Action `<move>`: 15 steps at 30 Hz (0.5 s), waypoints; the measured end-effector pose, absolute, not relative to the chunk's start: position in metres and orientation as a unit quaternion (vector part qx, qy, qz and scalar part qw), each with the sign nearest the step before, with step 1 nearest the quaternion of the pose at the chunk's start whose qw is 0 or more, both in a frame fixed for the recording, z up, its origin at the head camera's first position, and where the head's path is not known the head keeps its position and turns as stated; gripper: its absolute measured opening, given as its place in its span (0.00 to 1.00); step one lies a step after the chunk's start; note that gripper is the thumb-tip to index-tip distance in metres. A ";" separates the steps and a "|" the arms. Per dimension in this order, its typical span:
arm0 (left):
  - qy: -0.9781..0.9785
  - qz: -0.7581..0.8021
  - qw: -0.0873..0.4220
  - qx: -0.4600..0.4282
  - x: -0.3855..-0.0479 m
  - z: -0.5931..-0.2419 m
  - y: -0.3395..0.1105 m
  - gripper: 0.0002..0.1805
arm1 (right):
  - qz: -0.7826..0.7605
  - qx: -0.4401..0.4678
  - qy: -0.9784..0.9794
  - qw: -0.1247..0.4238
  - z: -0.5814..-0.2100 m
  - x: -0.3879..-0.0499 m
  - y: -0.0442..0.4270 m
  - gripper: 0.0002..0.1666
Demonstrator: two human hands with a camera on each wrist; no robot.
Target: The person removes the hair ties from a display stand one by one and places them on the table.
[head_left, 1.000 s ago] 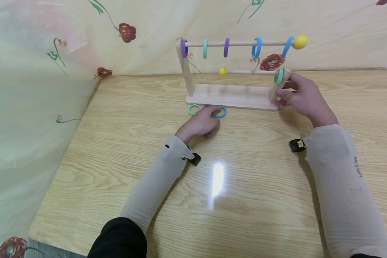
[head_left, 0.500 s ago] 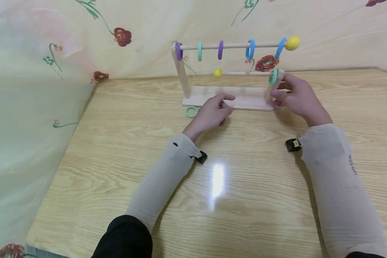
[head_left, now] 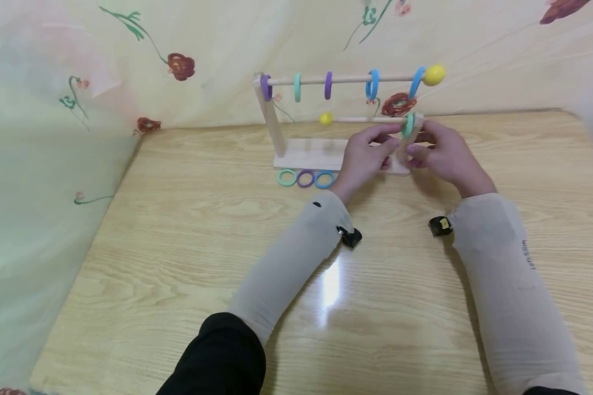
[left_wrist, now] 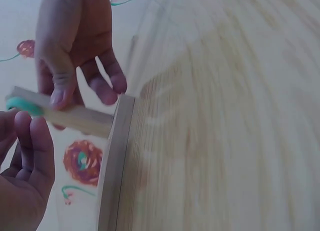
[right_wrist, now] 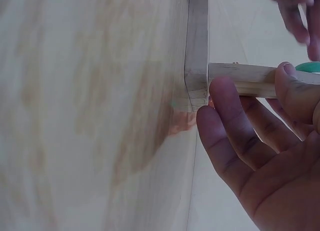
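A wooden stand (head_left: 316, 153) carries two horizontal rods tipped with yellow balls. A green ring (head_left: 408, 125) hangs on the lower rod, beside the short right post (head_left: 414, 134). My left hand (head_left: 368, 156) is at this ring, its index finger and thumb apart and their tips close to it; contact is unclear. In the left wrist view, fingertips (left_wrist: 37, 123) partly overlap the green ring (left_wrist: 25, 106). My right hand (head_left: 447, 156) grips the short post from the right, thumb on one side and fingers behind. The right wrist view shows its thumb (right_wrist: 292, 88) against the post.
On the upper rod hang two purple rings, a green ring (head_left: 297, 88) and two blue rings (head_left: 372, 85). Green (head_left: 286, 177), purple (head_left: 305, 178) and blue (head_left: 324, 179) rings lie in a row before the base on the wooden table (head_left: 178, 236). Floral cloth (head_left: 217, 55) hangs behind.
My left hand has left the rings on the table and moved right, across the base, to the green ring on the lower rod. My right hand keeps its grip on the post.
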State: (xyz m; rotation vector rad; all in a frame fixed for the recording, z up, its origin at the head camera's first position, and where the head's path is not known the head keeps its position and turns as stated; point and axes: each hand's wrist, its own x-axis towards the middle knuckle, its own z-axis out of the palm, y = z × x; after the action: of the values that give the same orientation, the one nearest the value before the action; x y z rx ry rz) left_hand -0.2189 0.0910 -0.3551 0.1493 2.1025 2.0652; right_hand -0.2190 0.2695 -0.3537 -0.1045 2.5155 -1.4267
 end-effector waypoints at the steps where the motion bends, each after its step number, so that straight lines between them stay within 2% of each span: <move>1: 0.718 0.689 0.091 0.053 -0.220 -0.355 0.094 0.13 | -0.489 -0.038 0.863 0.123 -0.354 -0.219 0.269 0.23; 9: 0.762 0.640 0.069 0.067 -0.224 -0.357 0.102 0.10 | -0.481 -0.050 0.867 0.116 -0.353 -0.221 0.269 0.22; 15: 0.760 0.642 0.084 0.059 -0.222 -0.364 0.105 0.07 | -0.464 -0.049 0.877 0.117 -0.354 -0.219 0.271 0.23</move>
State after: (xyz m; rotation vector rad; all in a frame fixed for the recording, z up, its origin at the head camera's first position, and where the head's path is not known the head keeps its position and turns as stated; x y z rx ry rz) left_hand -0.2217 0.1048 -0.3637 0.1751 2.2679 1.9158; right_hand -0.2190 0.2705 -0.3536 -0.1425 2.5668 -1.3581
